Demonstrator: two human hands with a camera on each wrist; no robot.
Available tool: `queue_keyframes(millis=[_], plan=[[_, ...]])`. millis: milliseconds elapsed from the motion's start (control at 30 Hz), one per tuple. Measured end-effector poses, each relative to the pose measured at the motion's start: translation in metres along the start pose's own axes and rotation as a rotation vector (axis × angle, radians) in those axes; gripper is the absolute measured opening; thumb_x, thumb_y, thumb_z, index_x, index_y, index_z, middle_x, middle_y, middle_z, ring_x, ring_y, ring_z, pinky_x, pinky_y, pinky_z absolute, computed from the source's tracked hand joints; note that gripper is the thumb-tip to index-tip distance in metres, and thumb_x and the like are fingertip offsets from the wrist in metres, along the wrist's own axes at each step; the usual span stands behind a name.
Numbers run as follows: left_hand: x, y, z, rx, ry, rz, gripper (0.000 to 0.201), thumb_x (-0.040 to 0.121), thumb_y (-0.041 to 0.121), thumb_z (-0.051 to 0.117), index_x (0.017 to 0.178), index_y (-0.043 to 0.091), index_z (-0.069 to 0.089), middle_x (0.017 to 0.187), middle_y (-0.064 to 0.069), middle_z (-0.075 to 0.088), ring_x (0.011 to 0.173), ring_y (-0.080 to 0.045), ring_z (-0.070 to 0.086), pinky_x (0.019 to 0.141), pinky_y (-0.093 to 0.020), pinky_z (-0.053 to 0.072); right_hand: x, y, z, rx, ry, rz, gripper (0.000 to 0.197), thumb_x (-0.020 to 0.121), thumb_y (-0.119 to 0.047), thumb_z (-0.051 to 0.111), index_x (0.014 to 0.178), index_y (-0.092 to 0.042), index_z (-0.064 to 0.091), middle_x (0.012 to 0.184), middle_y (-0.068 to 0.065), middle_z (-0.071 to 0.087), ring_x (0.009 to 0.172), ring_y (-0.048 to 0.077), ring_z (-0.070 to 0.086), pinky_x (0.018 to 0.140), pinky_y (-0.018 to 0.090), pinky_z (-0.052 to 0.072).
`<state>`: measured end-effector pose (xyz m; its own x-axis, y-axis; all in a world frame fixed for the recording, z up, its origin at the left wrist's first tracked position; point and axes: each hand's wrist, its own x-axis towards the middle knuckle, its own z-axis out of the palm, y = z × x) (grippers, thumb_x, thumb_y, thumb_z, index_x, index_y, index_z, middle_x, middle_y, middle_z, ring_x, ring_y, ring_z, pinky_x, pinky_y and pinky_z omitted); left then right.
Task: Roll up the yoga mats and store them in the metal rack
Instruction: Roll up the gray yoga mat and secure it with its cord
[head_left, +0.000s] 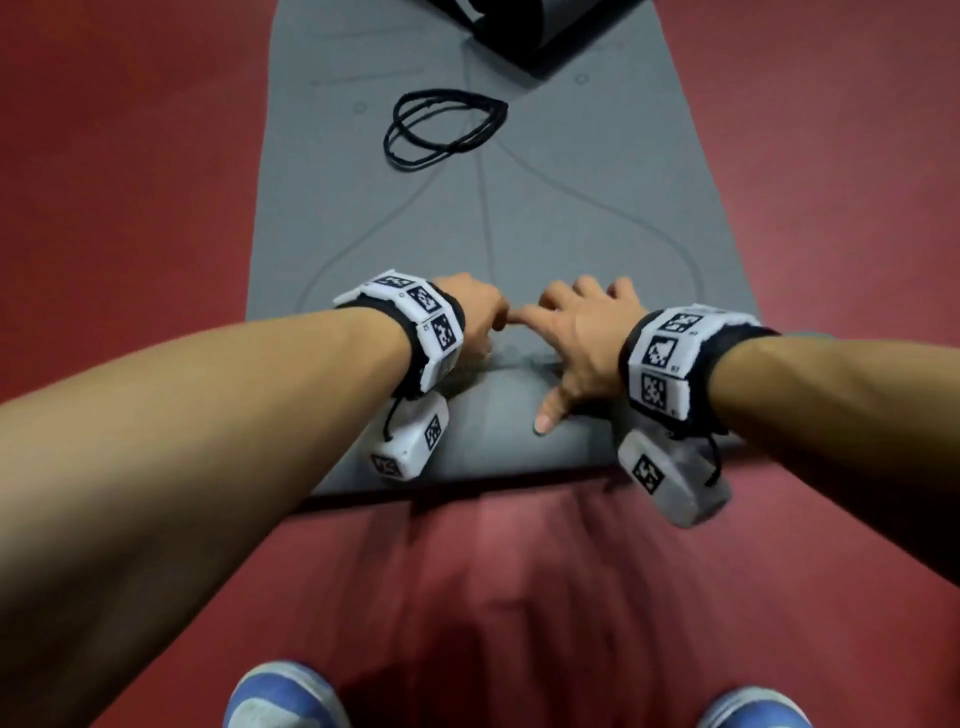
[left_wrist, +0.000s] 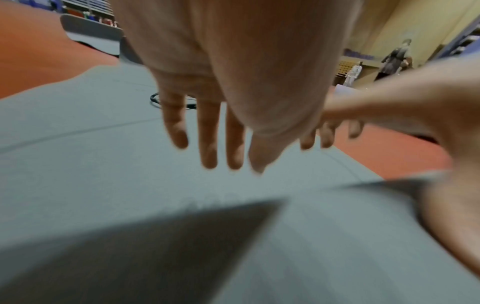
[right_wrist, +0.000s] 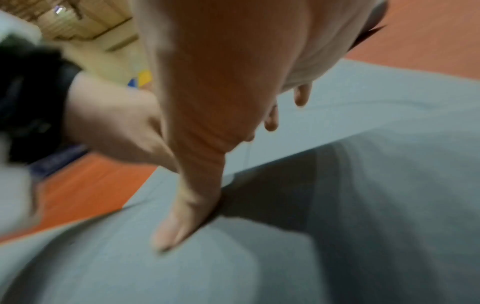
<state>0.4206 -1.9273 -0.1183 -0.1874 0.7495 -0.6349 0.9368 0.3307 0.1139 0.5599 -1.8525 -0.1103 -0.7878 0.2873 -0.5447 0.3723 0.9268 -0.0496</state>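
A grey yoga mat (head_left: 467, 218) lies lengthwise on the red floor, and its near end is curled into a low roll (head_left: 498, 431) in front of me. My left hand (head_left: 470, 317) rests on top of the roll with straight fingers (left_wrist: 207, 144) reaching over onto the flat part. My right hand (head_left: 576, 332) lies beside it with its fingers spread. Its thumb (right_wrist: 182, 216) presses on the roll's near side. The index fingertips of the two hands almost meet. Neither hand grips anything.
Black cord loops (head_left: 441, 130) lie on the mat further ahead. A dark rolled mat (head_left: 524, 36) sits across its far end. Red floor (head_left: 130, 182) lies on both sides. My blue shoes (head_left: 280, 696) stand just behind the roll. People (left_wrist: 397, 57) stand far off.
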Motion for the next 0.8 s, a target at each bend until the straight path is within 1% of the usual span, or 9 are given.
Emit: queue_keyframes(millis=[133,200,267,300,400,500,600,700,800], plan=[[-0.005,0.010,-0.004,-0.192,0.082,-0.076,0.041,0.096,0.044,0.050,0.126,0.019,0.062,0.126,-0.008,0.064,0.118,-0.029,0.057,0.097,-0.033,0.046,0.014,0.017,-0.008,0.182,0.141,0.133,0.036,0.092,-0.054,0.052,0.117,-0.029,0.061,0.122,0.006,0.060,0.111,0.033,0.056,0.090,0.042,0.043],[-0.009,0.012,-0.010,-0.345,-0.062,-0.078,0.048,0.089,0.031,0.062,0.134,0.013,0.056,0.131,-0.008,0.061,0.122,-0.028,0.055,0.102,-0.035,0.045,0.017,0.018,-0.003,0.180,0.127,0.127,0.020,0.092,-0.032,0.050,0.103,-0.024,0.065,0.109,0.012,0.066,0.096,0.035,0.062,0.077,0.036,0.050],[-0.018,0.014,0.000,-0.381,-0.317,-0.025,0.072,0.073,0.030,0.081,0.135,0.012,0.049,0.122,-0.007,0.063,0.115,-0.029,0.061,0.097,-0.042,0.051,0.017,0.015,0.006,0.186,0.135,0.122,0.022,0.088,-0.032,0.050,0.092,-0.018,0.066,0.101,0.017,0.068,0.089,0.038,0.063,0.074,0.035,0.052],[-0.020,0.016,0.010,-0.257,-0.359,0.008,0.087,0.061,0.038,0.089,0.132,0.015,0.046,0.116,-0.007,0.064,0.109,-0.030,0.064,0.093,-0.044,0.054,0.015,0.012,0.009,0.200,0.137,0.109,0.030,0.089,-0.040,0.049,0.087,-0.015,0.066,0.099,0.019,0.068,0.088,0.039,0.063,0.073,0.034,0.051],[-0.020,0.021,0.036,0.085,-0.220,0.020,0.099,0.049,0.053,0.090,0.129,0.022,0.040,0.112,-0.006,0.060,0.101,-0.031,0.063,0.089,-0.042,0.054,0.009,0.008,0.005,0.240,0.047,0.064,0.063,0.082,-0.073,0.042,0.081,-0.014,0.064,0.090,0.017,0.068,0.085,0.035,0.063,0.073,0.034,0.051],[-0.015,0.018,0.030,-0.014,-0.168,0.017,0.092,0.050,0.046,0.089,0.126,0.024,0.042,0.108,-0.004,0.064,0.098,-0.030,0.064,0.087,-0.043,0.055,0.003,0.012,-0.002,0.207,-0.118,0.013,0.088,0.058,-0.090,0.051,0.114,-0.023,0.060,0.109,0.006,0.059,0.100,0.029,0.059,0.090,0.043,0.051],[-0.012,0.017,0.025,-0.053,-0.177,0.006,0.090,0.048,0.040,0.089,0.123,0.026,0.042,0.107,-0.001,0.064,0.096,-0.026,0.064,0.087,-0.041,0.055,-0.005,0.006,0.019,-0.022,-0.120,-0.071,0.115,0.043,-0.082,0.073,0.137,-0.027,0.035,0.125,0.003,0.045,0.110,0.029,0.055,0.097,0.044,0.047],[-0.012,0.017,0.022,-0.102,-0.205,0.023,0.093,0.044,0.035,0.091,0.123,0.027,0.043,0.107,0.000,0.065,0.096,-0.024,0.065,0.088,-0.040,0.055,-0.002,-0.002,0.026,-0.010,-0.065,-0.049,0.098,0.050,-0.057,0.083,0.130,-0.025,0.035,0.116,0.003,0.054,0.101,0.030,0.062,0.086,0.040,0.052],[-0.013,0.012,0.026,-0.421,-0.365,0.067,0.099,0.032,0.023,0.090,0.123,0.023,0.051,0.107,-0.006,0.070,0.100,-0.027,0.069,0.087,-0.047,0.058,-0.002,-0.001,0.015,0.098,-0.127,-0.011,0.084,0.048,-0.051,0.085,0.117,-0.027,0.043,0.102,0.000,0.061,0.091,0.029,0.064,0.079,0.038,0.055]])
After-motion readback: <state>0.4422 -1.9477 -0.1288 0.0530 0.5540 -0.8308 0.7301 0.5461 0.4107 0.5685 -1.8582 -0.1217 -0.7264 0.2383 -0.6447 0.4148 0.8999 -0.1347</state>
